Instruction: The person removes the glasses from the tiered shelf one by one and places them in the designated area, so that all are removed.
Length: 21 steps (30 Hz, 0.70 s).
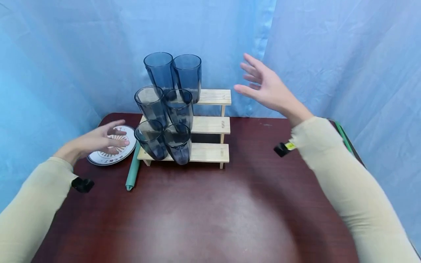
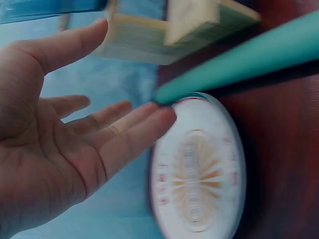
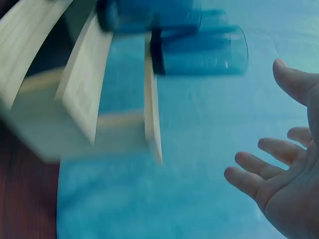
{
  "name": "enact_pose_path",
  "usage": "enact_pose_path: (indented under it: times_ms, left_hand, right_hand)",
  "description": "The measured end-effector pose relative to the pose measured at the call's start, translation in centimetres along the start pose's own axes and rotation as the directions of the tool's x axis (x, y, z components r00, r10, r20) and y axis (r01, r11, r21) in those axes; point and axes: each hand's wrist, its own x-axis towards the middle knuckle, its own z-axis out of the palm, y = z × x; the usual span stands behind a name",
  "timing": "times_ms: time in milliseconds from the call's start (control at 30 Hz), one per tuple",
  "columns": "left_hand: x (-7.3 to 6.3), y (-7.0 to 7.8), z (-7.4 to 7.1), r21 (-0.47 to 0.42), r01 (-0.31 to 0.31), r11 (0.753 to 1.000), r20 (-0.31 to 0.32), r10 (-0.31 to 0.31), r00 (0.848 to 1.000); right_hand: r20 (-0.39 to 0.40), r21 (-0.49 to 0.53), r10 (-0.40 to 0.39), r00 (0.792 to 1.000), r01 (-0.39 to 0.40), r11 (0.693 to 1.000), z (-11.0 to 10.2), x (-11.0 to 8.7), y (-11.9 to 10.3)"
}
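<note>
Several blue-grey drinking glasses stand upright in pairs on a three-step wooden stand (image 1: 210, 152), filling its left half. A front glass (image 1: 177, 144) and a top glass (image 1: 187, 78) are among them. My right hand (image 1: 268, 86) is raised to the right of the top step, fingers spread, holding nothing. In the right wrist view its thumb and fingers point toward the glasses (image 3: 204, 52) without touching them. My left hand (image 1: 98, 140) hovers over a white patterned plate (image 1: 113, 157), also holding nothing; the left wrist view shows its palm and extended fingers beside the plate (image 2: 199, 164).
A rolled green cloth or mat (image 1: 133, 170) lies between the plate and the stand. Another green strip (image 1: 343, 135) runs along the right table edge. The dark red-brown table (image 1: 204, 212) extends in front, and blue curtains (image 1: 98, 47) hang behind and at both sides.
</note>
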Motion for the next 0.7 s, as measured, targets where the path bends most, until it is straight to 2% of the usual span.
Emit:
enact_pose_path:
  times_ms: [133, 300, 467, 600, 700]
  left_hand:
    - [0.6, -1.7, 1.3, -0.041, 0.058, 0.997, 0.06, -0.055, 0.997]
    - [0.9, -2.4, 2.4, -0.063, 0.1, 0.993, 0.107, -0.093, 0.99]
    - [1.3, -2.5, 3.3, -0.064, 0.123, 0.99, 0.126, -0.115, 0.985]
    - [1.6, -2.8, 4.0, -0.079, 0.147, 0.986, 0.144, -0.134, 0.98]
    - [1.6, -3.0, 4.2, -0.071, 0.143, 0.987, 0.146, -0.131, 0.98]
  right_hand:
    - [0.0, 0.041, 0.003, 1.0, -0.003, 0.999, 2.9, 2.7, -1.3]
    - [-0.013, 0.12, 0.017, 1.0, -0.015, 0.993, 5.7, 5.0, -2.5]
    - [0.004, 0.185, 0.044, 0.999, -0.044, 0.982, 7.5, 6.2, -2.5]
    - [0.008, 0.242, 0.038, 0.999, -0.038, 0.97, 8.5, 6.7, -2.1]
    - [0.003, 0.268, 0.031, 1.0, -0.031, 0.963, 9.2, 7.1, -1.9]
